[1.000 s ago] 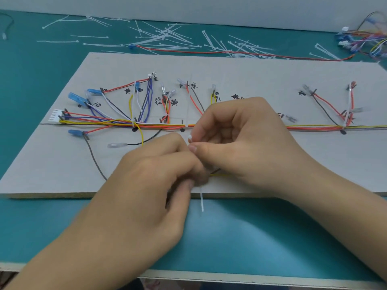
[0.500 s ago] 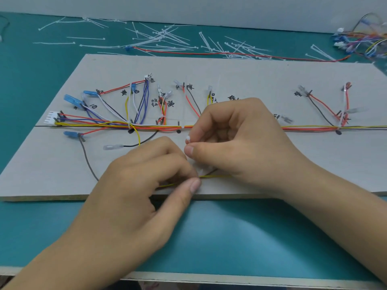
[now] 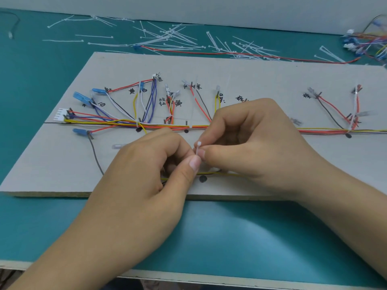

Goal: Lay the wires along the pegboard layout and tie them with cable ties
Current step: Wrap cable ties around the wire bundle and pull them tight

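Observation:
A grey pegboard lies on the teal table with a bundle of coloured wires running left to right along a drawn line, branches fanning to labelled pegs. Near the board's front edge a yellow and dark wire pair passes under my hands. My left hand and my right hand meet above it, both pinching a white cable tie whose head sticks up between the fingertips. Most of the tie is hidden by my fingers.
Several loose white cable ties are scattered on the table behind the board. A long red wire lies among them, and a heap of spare wires with connectors sits at the far right. A white connector ends the bundle at left.
The tie's tail hung below my left hand a second ago and is now gone from view. My left thumb has come up to meet the right fingertips, and the tie's head now shows between them.

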The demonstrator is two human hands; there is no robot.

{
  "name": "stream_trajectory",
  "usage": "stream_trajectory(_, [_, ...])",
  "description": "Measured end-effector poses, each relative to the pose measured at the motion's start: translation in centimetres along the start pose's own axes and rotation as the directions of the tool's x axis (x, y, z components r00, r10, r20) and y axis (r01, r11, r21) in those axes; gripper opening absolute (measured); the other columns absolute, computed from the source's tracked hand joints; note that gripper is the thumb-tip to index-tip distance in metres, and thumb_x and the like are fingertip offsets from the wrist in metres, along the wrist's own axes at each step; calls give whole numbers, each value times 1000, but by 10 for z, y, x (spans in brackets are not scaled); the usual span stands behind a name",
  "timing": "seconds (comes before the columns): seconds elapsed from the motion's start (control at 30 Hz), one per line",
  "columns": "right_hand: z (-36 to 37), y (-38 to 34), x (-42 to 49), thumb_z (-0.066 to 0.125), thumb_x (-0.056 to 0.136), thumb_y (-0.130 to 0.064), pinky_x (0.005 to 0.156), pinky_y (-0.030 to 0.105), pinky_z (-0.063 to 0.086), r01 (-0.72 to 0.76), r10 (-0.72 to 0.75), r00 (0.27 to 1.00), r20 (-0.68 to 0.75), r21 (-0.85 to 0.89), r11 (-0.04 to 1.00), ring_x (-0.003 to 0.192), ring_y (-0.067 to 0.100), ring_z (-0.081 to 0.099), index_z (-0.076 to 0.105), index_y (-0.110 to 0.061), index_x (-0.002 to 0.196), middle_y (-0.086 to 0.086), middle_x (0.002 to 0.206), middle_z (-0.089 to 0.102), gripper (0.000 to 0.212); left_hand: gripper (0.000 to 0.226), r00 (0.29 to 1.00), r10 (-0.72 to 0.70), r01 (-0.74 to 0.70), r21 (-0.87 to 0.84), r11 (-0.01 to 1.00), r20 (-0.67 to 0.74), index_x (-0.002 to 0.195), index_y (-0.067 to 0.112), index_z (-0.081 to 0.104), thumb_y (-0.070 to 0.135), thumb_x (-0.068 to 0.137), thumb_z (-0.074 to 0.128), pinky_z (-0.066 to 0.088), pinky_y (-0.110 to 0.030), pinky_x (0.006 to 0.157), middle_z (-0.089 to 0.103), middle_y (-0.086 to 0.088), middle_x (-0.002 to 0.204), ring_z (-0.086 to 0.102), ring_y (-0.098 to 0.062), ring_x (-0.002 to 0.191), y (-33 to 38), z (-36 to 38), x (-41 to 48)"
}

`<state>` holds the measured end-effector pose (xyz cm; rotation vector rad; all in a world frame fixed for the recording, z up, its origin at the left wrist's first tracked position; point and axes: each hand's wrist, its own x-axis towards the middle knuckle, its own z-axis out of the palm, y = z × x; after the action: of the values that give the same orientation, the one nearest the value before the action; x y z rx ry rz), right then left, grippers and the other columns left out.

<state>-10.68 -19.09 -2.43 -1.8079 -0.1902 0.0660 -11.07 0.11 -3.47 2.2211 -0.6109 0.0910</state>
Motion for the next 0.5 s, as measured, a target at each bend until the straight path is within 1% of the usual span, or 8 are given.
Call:
stream_trajectory(0.1, [1,1,1,77,79,9,58,27,53,7,-7,1000,-16,-45,999,61,14,67,73,-1,72,7,68,75,12,18,1000,1,-1,-13,1000,8,73,28,60,31,91,61,40,-6,65,59,15,78,57,-1,75,0,0,0])
stream_trajectory(0.2, [1,0,1,77,78,6,58,28,53,11,-12,1000,-25,-48,999,61,13,67,73,-2,71,5,67,74,11,18,1000,-15,16,-27,999,16,74,26,61,32,91,60,41,-9,63,59,13,76,57,-4,75,-1,0,1])
stream_trajectory(0.3, [2,1,1,76,78,7,58,27,52,17,-18,1000,-20,-80,997,60,14,67,73,-3,71,3,66,74,12,19,1000,-16,16,-32,999,15,73,27,60,33,91,60,41,-7,62,59,14,75,57,-3,75,0,-1,1])
stream_trajectory(0.33, [2,1,1,76,77,6,57,29,53,20,-22,1000,-21,-90,996,59,17,67,73,-3,71,3,66,73,12,19,1000,-19,19,-34,999,16,73,28,60,33,91,60,40,-7,63,58,15,75,57,-2,75,1,-1,1])
stream_trajectory(0.43, [2,0,0,74,74,1,58,45,56,41,-44,999,-26,-112,993,64,35,71,73,-5,70,7,67,73,8,19,999,-32,33,-42,999,24,73,28,60,36,91,59,40,-6,63,57,16,73,57,-2,74,2,0,1])
stream_trajectory(0.5, [2,0,-1,75,74,1,58,52,56,50,-53,998,-23,-124,991,67,38,71,74,-5,71,9,67,73,7,19,999,-38,39,-53,998,28,73,28,61,36,91,59,40,-7,62,57,16,71,56,-3,72,3,0,1])
